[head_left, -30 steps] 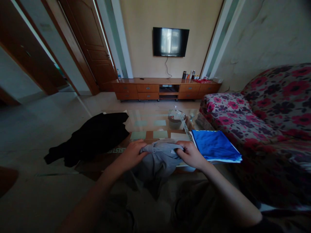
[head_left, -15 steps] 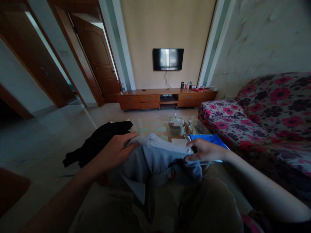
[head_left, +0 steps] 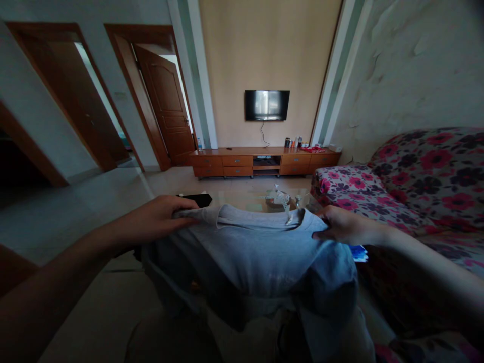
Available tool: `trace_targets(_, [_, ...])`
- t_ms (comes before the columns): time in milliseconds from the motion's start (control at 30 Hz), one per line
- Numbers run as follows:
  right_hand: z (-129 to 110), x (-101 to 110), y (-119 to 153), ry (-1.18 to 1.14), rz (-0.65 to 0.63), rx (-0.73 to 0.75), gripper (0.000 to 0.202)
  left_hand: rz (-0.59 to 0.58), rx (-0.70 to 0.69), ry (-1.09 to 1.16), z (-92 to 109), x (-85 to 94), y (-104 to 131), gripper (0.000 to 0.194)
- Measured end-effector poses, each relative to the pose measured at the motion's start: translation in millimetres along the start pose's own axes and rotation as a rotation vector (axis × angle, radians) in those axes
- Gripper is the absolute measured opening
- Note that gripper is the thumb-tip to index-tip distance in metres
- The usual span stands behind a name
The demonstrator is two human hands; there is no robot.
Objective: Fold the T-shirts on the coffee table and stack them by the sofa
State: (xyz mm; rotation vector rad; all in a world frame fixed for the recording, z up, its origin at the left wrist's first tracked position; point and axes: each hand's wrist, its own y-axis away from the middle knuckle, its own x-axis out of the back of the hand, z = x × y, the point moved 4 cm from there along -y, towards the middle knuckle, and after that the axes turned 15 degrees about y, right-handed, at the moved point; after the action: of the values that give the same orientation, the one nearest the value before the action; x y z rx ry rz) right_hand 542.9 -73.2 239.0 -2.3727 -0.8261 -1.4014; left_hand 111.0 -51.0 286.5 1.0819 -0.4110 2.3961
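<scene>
A grey shirt (head_left: 257, 252) hangs stretched between my two hands, its neckline upward and its lower part draped over my lap. My left hand (head_left: 162, 217) pinches one shoulder of it, left of the collar. At the other shoulder, my right hand (head_left: 338, 225) grips the fabric between thumb and fingers. Behind the shirt, a black garment (head_left: 196, 199) shows in part on the glass table (head_left: 238, 196). A bit of a blue item (head_left: 358, 253) peeks out below my right hand.
A bowl (head_left: 278, 198) with a plastic bag stands on the glass table. To the right is a flowered sofa (head_left: 408, 201). A low wooden cabinet (head_left: 236, 164) with bottles lies beyond, beneath a wall television (head_left: 266, 105).
Both hands have moved apart, and the grey shirt is now spread wide and raised, covering most of the black garment and the blue item. The view has tilted up slightly.
</scene>
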Motion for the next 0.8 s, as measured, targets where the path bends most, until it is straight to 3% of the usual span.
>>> trace_targets(200, [5, 49, 6, 0.439, 0.374, -0.064, 0.027, 0.171, -0.12, -0.17, 1, 31.3, -2, 0.035])
trace_targets(333, [-8, 75, 11, 0.534, 0.593, -0.105, 0.029, 0.211, -0.159, -0.264, -2, 49.3, -2, 0.036])
trace_targets(400, [-14, 85, 16, 0.536, 0.767, -0.141, 0.032, 0.323, -0.168, -0.342, -4, 57.3, 0, 0.035])
trace_targets(433, [-15, 88, 17, 0.521, 0.787, -0.146, 0.035, 0.431, -0.159, -0.383, -5, 61.9, 2, 0.036])
trace_targets(500, [-14, 85, 15, 0.493, 0.62, -0.095, 0.038, 0.567, -0.129, -0.414, -9, 66.4, 6, 0.036])
trace_targets(567, [-13, 78, 15, 0.515, 0.449, -0.001, 0.034, 0.422, -0.088, -0.355, -17, 60.7, 5, 0.034])
trace_targets(600, [-13, 78, 16, 0.556, 0.489, 0.021, 0.031, 0.33, -0.069, -0.321, -21, 57.0, 4, 0.034])
trace_targets(633, [-13, 80, 19, 0.608, 0.628, 0.015, 0.029, 0.293, -0.054, -0.304, -23, 55.5, 4, 0.035])
trace_targets(700, [-13, 82, 25, 0.677, 0.958, -0.026, 0.028, 0.446, -0.038, -0.315, -23, 62.6, 6, 0.038])
trace_targets(733, [-13, 80, 23, 0.683, 0.994, -0.031, 0.029, 0.522, -0.04, -0.312, -23, 66.9, 7, 0.039])
trace_targets(767, [-11, 75, 17, 0.667, 0.919, -0.021, 0.028, 0.518, -0.048, -0.284, -23, 68.8, 7, 0.039])
trace_targets(800, [-9, 70, 9, 0.635, 0.774, -0.003, 0.027, 0.437, -0.049, -0.232, -25, 68.3, 5, 0.038])
